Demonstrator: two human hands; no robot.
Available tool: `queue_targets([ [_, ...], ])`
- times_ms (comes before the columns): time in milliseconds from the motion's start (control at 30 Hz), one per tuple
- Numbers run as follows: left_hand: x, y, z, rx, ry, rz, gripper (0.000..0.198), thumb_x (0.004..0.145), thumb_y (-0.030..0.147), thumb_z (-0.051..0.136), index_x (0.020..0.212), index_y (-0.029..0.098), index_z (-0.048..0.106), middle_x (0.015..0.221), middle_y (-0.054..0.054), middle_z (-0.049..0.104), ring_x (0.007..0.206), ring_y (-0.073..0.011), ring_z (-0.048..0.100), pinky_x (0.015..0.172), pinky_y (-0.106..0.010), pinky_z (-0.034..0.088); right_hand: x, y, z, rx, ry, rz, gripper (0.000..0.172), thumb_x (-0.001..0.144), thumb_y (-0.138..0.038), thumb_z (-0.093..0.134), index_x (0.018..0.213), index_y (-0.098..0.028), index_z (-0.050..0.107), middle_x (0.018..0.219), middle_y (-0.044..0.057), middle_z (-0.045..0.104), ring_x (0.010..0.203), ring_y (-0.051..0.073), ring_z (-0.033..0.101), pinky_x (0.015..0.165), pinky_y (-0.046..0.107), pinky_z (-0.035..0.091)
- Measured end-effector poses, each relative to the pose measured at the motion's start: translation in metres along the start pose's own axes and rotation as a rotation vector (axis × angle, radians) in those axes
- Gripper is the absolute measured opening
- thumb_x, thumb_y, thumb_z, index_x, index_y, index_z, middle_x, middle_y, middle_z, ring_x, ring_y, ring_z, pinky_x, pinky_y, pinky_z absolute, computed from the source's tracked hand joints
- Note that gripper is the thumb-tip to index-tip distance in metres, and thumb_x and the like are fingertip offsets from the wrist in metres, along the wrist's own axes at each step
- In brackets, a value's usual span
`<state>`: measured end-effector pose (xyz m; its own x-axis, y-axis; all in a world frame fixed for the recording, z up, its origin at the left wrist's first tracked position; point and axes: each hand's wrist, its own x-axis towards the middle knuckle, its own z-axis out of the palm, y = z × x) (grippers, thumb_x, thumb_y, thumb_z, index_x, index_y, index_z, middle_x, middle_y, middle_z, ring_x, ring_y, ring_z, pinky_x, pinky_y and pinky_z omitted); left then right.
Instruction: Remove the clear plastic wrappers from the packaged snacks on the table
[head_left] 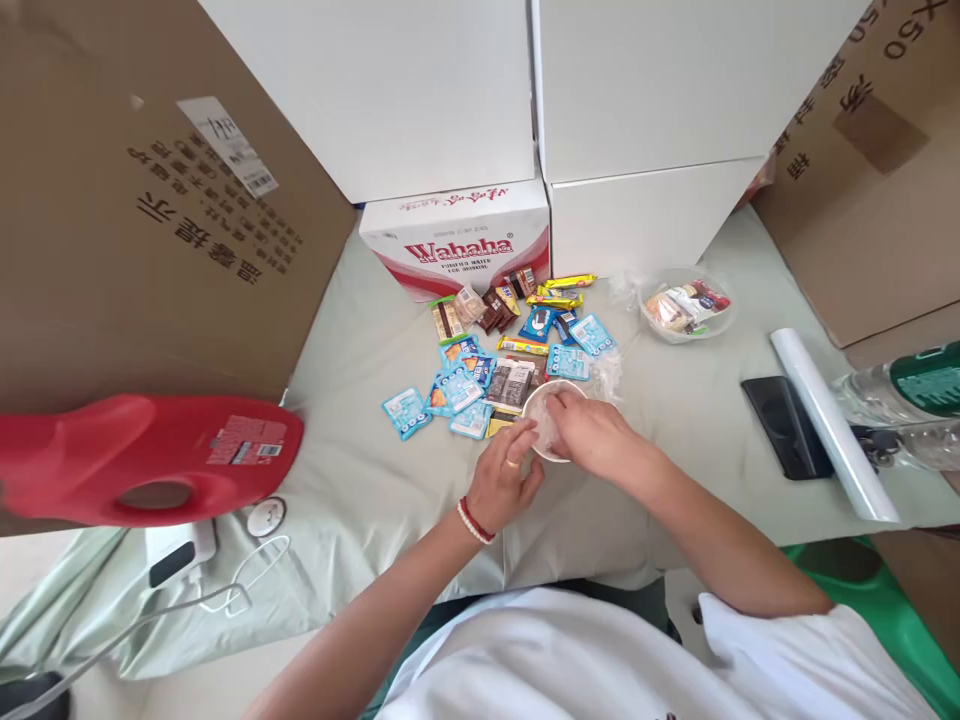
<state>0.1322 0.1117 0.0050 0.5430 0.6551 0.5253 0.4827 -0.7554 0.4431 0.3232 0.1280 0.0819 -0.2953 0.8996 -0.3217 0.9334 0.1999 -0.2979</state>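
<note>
Smooth bowl [537,405], glossy snack packets [460,388], wrinkled cloth [367,500], matt cardboard box [82,250]

Tabletop [330,300]: pale green cloth, centre
White boxes [442,90]: top centre
Cartons [150,330]: both upper corners
Floor [202,685]: pale, lower left

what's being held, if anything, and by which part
The left hand seems to hold the bowl by its left rim; the right hand dips inside, grip hidden.

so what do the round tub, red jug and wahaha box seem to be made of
Round tub: pale and smooth, perhaps paper or plastic; too little shows to say which.

Red jug: probably moulded plastic with a slight gloss, from its soft highlights and rounded shape.

Wahaha box: likely cardboard, smooth and printed, going by its flat panels and straight edges.
</note>
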Motion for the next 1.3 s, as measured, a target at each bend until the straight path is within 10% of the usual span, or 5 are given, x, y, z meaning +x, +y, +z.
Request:
queue_targets([
  [367, -0.037, -0.028, -0.004, 0.052, -0.003, -0.134, 0.072, 0.097, 0.016, 0.052, 0.164, 0.024, 0.025, 0.145, -0.017, 0.063, 0.122, -0.0265, 0.068, 0.101, -0.046, 0.055, 0.001, -0.019, 0.028, 0.096, 0.094, -0.082, 0.042, 0.090, -0.015, 0.065, 0.132, -0.015, 0.063, 0.127, 0.018, 0.065, 0.107, 0.029, 0.070, 0.091, 0.040, 0.057],
  [733, -0.034, -0.037, 0.002, -0.009, 0.003, 0.034, 0.019, 0.096, 0.015, 0.057, 0.106, 0.023, 0.071, 0.131, -0.012, 0.063, 0.113, -0.0241, 0.060, 0.090, -0.040, 0.055, 0.025, 0.087, -0.007, 0.345, 1.228, 0.334, 0.053, 0.084, -0.037, 0.070, 0.131, -0.016, 0.057, 0.123, 0.017, 0.063, 0.119, 0.035, 0.062, 0.104, 0.052, 0.051],
  [1000, -0.027, -0.008, -0.021, -0.096, -0.046, 0.036, 0.026, 0.092, 0.003, 0.054, 0.107, 0.022, 0.065, 0.126, -0.012, 0.064, 0.114, -0.0229, 0.058, 0.088, -0.038, 0.056, 0.120, 0.122, -0.050, 0.266, 0.564, 0.519, 0.073, 0.088, -0.019, 0.070, 0.150, 0.004, 0.042, 0.160, 0.036, 0.034, 0.144, 0.041, 0.048, 0.122, 0.051, 0.036],
  [1167, -0.015, 0.001, -0.027, -0.171, -0.031, -0.095, 0.028, 0.089, 0.000, 0.052, 0.105, 0.021, 0.063, 0.117, -0.009, 0.063, 0.105, -0.0206, 0.060, 0.087, -0.037, 0.056, 0.006, 0.094, -0.028, 0.271, 0.860, 0.094, 0.043, 0.103, -0.039, 0.056, 0.138, -0.014, 0.064, 0.154, 0.021, 0.051, 0.138, 0.031, 0.056, 0.111, 0.044, 0.052],
  [1300, 0.006, 0.015, -0.010, -0.305, -0.082, -0.072, 0.024, 0.091, 0.004, 0.053, 0.104, 0.021, 0.064, 0.111, -0.009, 0.064, 0.105, -0.0208, 0.062, 0.090, -0.038, 0.056, -0.094, 0.061, 0.014, 0.223, 0.505, -0.376, 0.039, 0.100, -0.041, 0.066, 0.137, -0.027, 0.067, 0.148, 0.012, 0.060, 0.120, 0.024, 0.068, 0.095, 0.034, 0.061],
])
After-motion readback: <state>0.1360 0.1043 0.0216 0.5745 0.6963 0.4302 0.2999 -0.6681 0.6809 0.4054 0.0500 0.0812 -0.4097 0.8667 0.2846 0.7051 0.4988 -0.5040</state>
